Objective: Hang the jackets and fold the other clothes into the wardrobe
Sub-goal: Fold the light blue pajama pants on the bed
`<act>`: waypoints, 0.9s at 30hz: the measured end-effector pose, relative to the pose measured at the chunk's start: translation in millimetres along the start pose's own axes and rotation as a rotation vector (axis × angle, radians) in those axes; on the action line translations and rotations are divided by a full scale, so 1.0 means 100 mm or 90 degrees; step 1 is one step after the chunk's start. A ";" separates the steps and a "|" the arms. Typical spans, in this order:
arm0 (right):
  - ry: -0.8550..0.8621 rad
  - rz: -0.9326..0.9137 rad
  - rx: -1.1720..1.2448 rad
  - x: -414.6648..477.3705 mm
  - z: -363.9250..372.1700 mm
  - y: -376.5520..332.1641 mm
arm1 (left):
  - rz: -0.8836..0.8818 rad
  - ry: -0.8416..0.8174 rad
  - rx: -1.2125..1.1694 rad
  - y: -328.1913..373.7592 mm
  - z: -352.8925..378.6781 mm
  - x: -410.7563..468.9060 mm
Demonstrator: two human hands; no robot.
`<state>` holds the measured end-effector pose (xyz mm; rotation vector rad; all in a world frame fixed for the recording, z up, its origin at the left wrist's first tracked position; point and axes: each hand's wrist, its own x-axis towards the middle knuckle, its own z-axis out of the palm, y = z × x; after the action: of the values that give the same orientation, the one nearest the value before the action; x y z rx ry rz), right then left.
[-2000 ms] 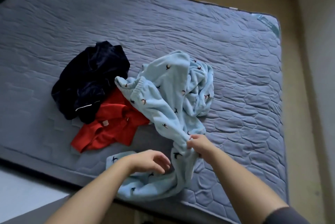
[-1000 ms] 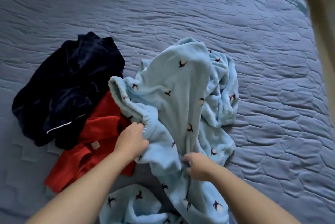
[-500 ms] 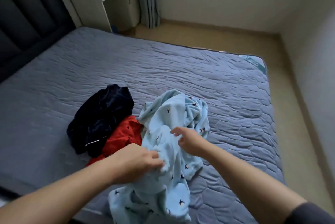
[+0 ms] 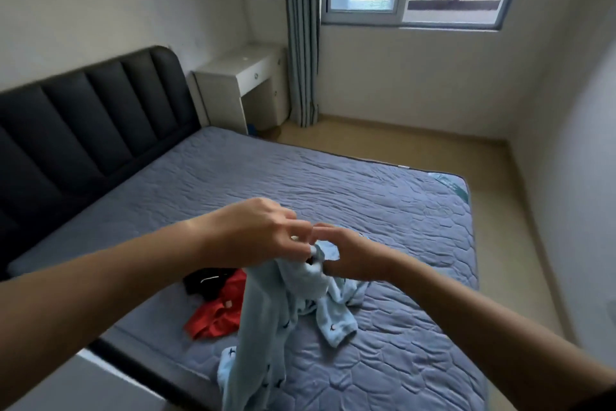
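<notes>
Hands were raised close together over the bed (image 4: pixel 366 197), almost touching. Our left hand (image 4: pixel 253 230) had its fingers curled and pinched the bunched top edge of the light blue garment (image 4: pixel 266 327). Our right hand (image 4: pixel 350 254) gripped the same edge from the other side, thumb up. The garment hung from both hands, its lower folds lying on the near part of the bed. A red garment (image 4: pixel 220 314) and a black garment (image 4: pixel 206 280) lay just to its left, touching each other.

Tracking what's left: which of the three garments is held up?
The light blue patterned garment: the left hand and right hand pinch its top, while the red garment and black garment lie on the mattress.
</notes>
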<state>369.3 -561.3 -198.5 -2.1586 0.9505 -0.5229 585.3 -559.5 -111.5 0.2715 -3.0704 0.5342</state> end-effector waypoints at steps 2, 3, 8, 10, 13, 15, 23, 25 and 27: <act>-0.031 -0.015 -0.026 -0.11 -0.15 -0.23 | 0.009 0.020 0.036 -0.05 -0.29 0.01; -0.057 -0.021 -0.043 -0.16 -0.21 -0.33 | 0.010 0.032 0.059 -0.07 -0.42 0.03; -0.123 0.049 -0.172 -0.22 -0.41 -0.71 | -0.024 0.152 0.126 -0.26 -0.98 0.13; -0.146 0.143 -0.229 -0.22 -0.50 -0.75 | -0.050 0.184 0.134 -0.38 -1.16 0.10; -0.166 0.254 -0.251 -0.29 -0.64 -0.72 | -0.064 0.185 0.148 -0.51 -1.30 0.02; -0.148 0.303 -0.280 -0.37 -0.77 -0.70 | -0.075 0.188 0.139 -0.58 -1.29 -0.04; 0.143 0.207 -0.412 -0.78 -1.40 -0.83 | -0.291 0.139 0.003 -1.11 -1.12 -0.33; 0.173 0.112 -0.458 -0.82 -1.53 -0.95 | -0.312 0.122 -0.018 -1.26 -1.16 -0.37; 0.162 0.071 -0.517 -0.83 -1.63 -1.09 | -0.310 0.123 -0.032 -1.37 -1.25 -0.38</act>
<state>268.8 -518.8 -15.7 -2.7559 1.6237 -0.3966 644.3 -638.4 50.6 0.8745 -2.6838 0.4239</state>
